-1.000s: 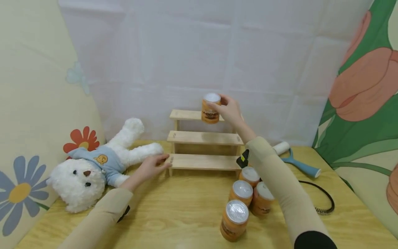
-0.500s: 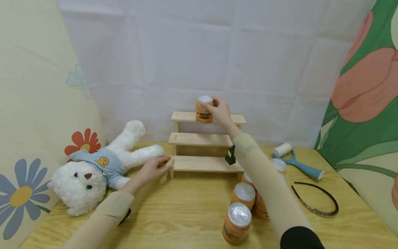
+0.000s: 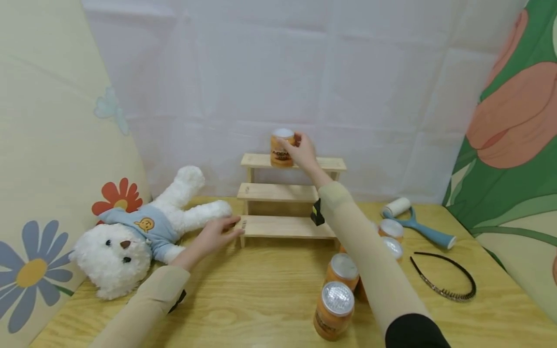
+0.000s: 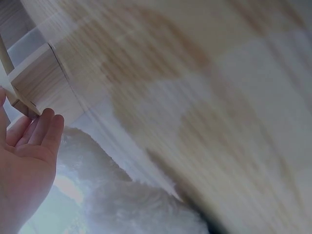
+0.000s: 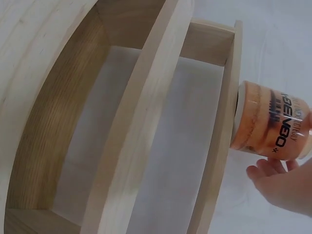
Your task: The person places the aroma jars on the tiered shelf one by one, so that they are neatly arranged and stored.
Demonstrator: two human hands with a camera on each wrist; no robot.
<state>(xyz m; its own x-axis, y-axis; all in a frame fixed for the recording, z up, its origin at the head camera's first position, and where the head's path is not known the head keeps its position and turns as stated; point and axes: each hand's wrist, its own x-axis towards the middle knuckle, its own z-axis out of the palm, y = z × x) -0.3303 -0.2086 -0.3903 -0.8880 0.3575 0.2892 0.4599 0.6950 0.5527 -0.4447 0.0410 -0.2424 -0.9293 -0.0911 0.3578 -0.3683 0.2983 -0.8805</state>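
- Leftward and down since the earlier frames, the right hand (image 3: 301, 151) has carried the orange cylindrical jar with a white lid (image 3: 282, 147) along the top step; the jar's base now sits at the step's surface, towards its left end; whether it bears fully on the wood I cannot tell
- fingers of the right hand curl round the jar's right side; the right wrist view shows the jar (image 5: 269, 122) against the edge of the top board with fingertips (image 5: 271, 168) beneath it
- the left hand (image 3: 215, 235) lies flat and relaxed on the counter (image 3: 243, 299), fingers straight, holding nothing; its fingertips (image 4: 48, 122) touch the front left corner of the pale three-step wooden rack (image 3: 288, 193), seemingly steadying it
- to do this placement well, in my judgement: bring the jar down upright and square on the narrow top board, well back from its front edge; keep the rack braced with the left hand; loosen the fingers only once the base sits flat
- four more orange jars with silvery-white lids (image 3: 334, 309) stand clustered on the counter, partly behind the right sleeve
- a white plush bear in a blue shirt (image 3: 135, 237) lies left of the rack; a blue-handled lint roller (image 3: 413, 220) and a thin black headband (image 3: 448, 278) lie to the right
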